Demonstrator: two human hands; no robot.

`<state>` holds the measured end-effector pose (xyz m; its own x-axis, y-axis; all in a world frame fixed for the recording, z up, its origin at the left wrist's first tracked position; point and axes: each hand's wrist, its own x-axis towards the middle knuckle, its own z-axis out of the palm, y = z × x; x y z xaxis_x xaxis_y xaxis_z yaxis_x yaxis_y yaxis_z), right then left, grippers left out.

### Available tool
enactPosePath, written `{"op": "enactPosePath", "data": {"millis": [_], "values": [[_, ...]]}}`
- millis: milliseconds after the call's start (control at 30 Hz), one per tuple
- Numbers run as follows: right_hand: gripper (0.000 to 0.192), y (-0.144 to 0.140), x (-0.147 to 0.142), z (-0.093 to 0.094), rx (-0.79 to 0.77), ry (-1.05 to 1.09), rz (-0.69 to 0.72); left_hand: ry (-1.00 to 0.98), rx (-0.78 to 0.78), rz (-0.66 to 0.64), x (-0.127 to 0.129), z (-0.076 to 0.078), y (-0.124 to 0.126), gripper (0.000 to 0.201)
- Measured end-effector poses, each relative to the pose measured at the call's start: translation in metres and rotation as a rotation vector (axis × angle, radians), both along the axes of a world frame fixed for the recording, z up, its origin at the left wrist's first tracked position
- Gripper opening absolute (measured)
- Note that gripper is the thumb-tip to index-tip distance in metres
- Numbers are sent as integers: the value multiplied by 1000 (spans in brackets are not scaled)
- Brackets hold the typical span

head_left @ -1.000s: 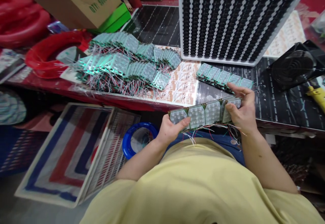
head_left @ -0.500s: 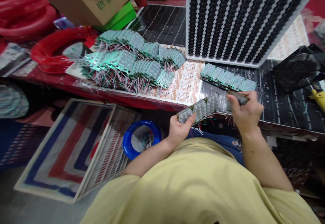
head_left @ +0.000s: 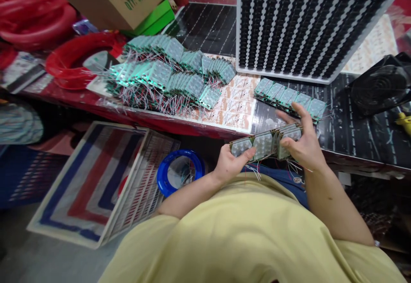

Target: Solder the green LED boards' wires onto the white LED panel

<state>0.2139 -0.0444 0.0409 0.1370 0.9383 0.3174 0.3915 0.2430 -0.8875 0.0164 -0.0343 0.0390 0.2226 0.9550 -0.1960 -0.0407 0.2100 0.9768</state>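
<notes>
My left hand [head_left: 233, 163] is closed on the left end of a strip of joined circuit boards [head_left: 263, 145], its thumb on the grey, dotted face. Thin white and red wires dangle from the lower edge. At the right end, my right hand [head_left: 305, 141] holds several boards stacked or folded together. Its thumb rests on their face while two fingers stretch up behind the top edge; the other fingers are hidden. The strip is in the air in front of my body. Just beyond it, a row of similar boards [head_left: 287, 96] lies on the table.
Piles of wired boards [head_left: 154, 73] cover the table's middle left. A white-framed panel with black rows [head_left: 289, 30] stands behind, a black fan-like unit [head_left: 379, 84] at right. A carton [head_left: 118, 0] and red tubing coils [head_left: 58, 64] are left. Below sit a blue-rimmed bin [head_left: 163, 178] and a crate [head_left: 109, 231].
The strip has come lower and nearer my body. My right hand has shifted down with its boards, now against the strip, and its fingers have straightened upward.
</notes>
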Motion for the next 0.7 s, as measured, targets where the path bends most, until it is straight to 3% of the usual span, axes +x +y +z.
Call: {"op": "enactPosePath", "data": {"millis": [67,133,267,400,467,533,600,700], "values": [[66,-1,-4,3,-41,-92,-69,8,15,21,3,-2,-1,33],[57,-2,-12,4,24,-225,-221,11,52,79,7,-5,-3,31],[63,5,-28,-1,213,-425,-421,13,150,144,14,-10,-3,24],[66,9,-19,7,174,-380,-500,47,155,170,11,-16,8,25],[63,5,-10,18,66,-230,-419,49,118,204,9,-17,16,29],[57,1,-4,26,6,-87,-169,18,74,183,9,-17,21,32],[53,-1,-4,26,50,-59,19,-39,42,81,13,-14,22,34],[53,2,-6,13,70,-29,66,-131,32,-97,20,-5,22,34]]}}
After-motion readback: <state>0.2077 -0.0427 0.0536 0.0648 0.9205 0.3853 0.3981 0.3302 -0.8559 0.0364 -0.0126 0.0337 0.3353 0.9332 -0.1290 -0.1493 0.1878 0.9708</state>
